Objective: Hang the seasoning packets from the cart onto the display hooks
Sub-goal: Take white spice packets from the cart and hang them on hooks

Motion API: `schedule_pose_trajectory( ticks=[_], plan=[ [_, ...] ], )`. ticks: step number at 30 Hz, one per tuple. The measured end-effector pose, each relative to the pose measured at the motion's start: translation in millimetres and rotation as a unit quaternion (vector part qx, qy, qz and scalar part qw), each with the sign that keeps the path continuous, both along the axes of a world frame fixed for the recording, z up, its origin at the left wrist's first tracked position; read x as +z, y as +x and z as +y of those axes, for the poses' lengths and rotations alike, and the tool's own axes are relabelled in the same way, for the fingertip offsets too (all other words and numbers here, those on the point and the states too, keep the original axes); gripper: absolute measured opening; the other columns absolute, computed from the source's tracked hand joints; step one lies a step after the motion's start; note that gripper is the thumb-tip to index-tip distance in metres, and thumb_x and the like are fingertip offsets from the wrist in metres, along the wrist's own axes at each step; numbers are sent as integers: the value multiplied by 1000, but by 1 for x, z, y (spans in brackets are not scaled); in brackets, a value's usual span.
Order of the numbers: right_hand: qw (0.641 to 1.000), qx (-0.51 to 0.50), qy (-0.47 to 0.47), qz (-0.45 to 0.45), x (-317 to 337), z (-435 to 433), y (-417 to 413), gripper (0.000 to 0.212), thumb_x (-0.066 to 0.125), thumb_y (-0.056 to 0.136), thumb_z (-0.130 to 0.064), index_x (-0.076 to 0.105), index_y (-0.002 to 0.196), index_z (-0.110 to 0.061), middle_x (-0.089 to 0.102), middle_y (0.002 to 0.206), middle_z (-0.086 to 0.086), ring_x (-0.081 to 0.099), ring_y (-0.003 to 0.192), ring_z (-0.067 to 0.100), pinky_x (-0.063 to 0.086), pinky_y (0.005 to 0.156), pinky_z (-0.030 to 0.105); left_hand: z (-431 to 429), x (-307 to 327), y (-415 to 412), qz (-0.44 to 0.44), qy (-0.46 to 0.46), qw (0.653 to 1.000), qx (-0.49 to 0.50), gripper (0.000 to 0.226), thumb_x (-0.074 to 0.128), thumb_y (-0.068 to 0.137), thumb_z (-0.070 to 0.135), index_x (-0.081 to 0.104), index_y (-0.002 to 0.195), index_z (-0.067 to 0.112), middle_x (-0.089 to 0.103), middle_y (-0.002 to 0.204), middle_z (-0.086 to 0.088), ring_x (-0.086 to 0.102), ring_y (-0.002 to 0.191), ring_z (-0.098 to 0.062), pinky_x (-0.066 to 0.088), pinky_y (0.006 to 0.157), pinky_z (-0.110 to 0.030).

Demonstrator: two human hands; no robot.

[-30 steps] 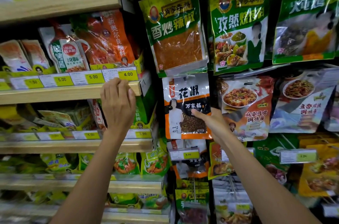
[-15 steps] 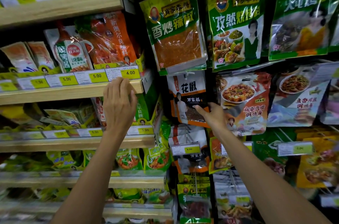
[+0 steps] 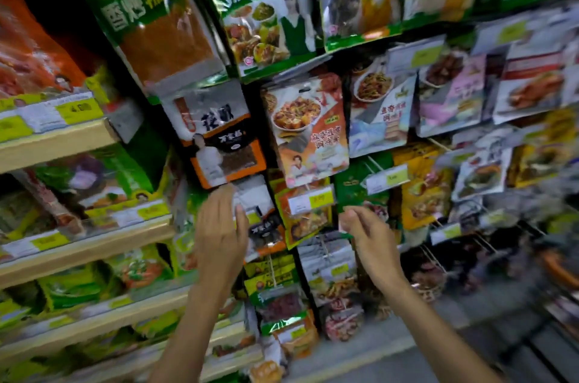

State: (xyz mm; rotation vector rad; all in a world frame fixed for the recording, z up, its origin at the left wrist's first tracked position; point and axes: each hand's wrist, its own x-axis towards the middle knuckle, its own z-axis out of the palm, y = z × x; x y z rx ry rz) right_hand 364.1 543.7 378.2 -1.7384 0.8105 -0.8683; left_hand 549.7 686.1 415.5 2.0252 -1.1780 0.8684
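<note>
Seasoning packets [image 3: 310,131] crowded the display hooks [image 3: 436,257] in rows. A black-and-orange packet [image 3: 224,144] hung at twelve o'clock, just above the left hand [image 3: 221,235]. That hand was spread wide with straight fingers in front of the lower packets, though the blur hid whether it touched them. The right hand [image 3: 368,233], at three o'clock from the left, was loosely curled with nothing visible in it. The cart was out of view. Since neither hand carried a packet, the hanging looked finished for that one. More would have to come from the cart, and how many remained could not be told.
</note>
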Motion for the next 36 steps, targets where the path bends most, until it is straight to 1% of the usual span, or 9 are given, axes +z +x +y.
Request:
schedule_pose_trajectory(
  ticks=[2,5,9,15,18,22,26,33,36],
  plan=[
    [998,-47,49,8,-27,-11,-45,25,44,101,-31,64,111,-23,67,96,-12,64,91,7,53,79,23,-27,-35,-42,154,29,986,-51,35,38,102,21,58,120,0,62,116,-16,56,109,-30,47,90,-42],
    [984,-134,111,27,-64,-27,-114,29,42,102,-23,69,101,-12,72,92,7,67,90,23,53,83,43,-68,-84,-106,326,111,931,-125,31,39,101,20,59,110,-2,60,103,-23,57,95,-39,45,80,-47],
    [958,-222,158,93,-103,-47,-207,29,46,100,-12,67,94,8,70,89,24,67,87,35,49,84,44,-126,-123,-187,453,183,856,-171,32,38,103,22,61,115,4,63,94,-14,60,87,-30,48,77,-42],
    [928,-270,186,176,-135,-81,-328,22,51,99,-19,66,84,-15,68,75,-3,61,69,9,40,63,13,-219,-161,-294,461,275,819,-204,24,47,99,14,65,102,0,67,95,-22,62,89,-33,42,76,-39],
    [915,-303,182,195,-142,-104,-381,17,53,98,-18,64,85,-19,70,74,-1,60,63,6,43,63,20,-259,-176,-343,445,322,801,-236,18,50,97,11,66,97,4,66,87,-21,60,81,-29,39,72,-37],
    [887,-368,214,177,-151,-134,-440,11,57,96,-16,65,89,-19,73,78,2,69,76,19,50,75,34,-308,-189,-398,430,361,782,-269,18,49,97,9,66,94,2,66,87,-17,59,81,-30,33,67,-32],
    [857,-425,242,162,-166,-166,-482,9,58,95,-13,67,93,-15,73,74,5,70,68,20,49,66,23,-355,-196,-434,386,406,771,-302,18,47,99,19,63,93,10,63,82,-10,55,75,-23,30,62,-27],
    [815,-501,271,109,-204,-236,-522,10,57,95,-14,66,98,-15,72,82,4,67,74,21,54,73,40,-464,-207,-466,303,448,756,-367,20,52,96,13,63,111,6,67,99,-12,62,88,-26,43,71,-30],
    [797,-519,293,98,-231,-278,-530,11,55,96,-13,66,99,-12,72,83,7,68,76,22,53,75,36,-524,-214,-474,245,460,767,-375,25,51,96,11,60,118,4,65,109,-15,60,102,-32,45,82,-36]
  ],
)
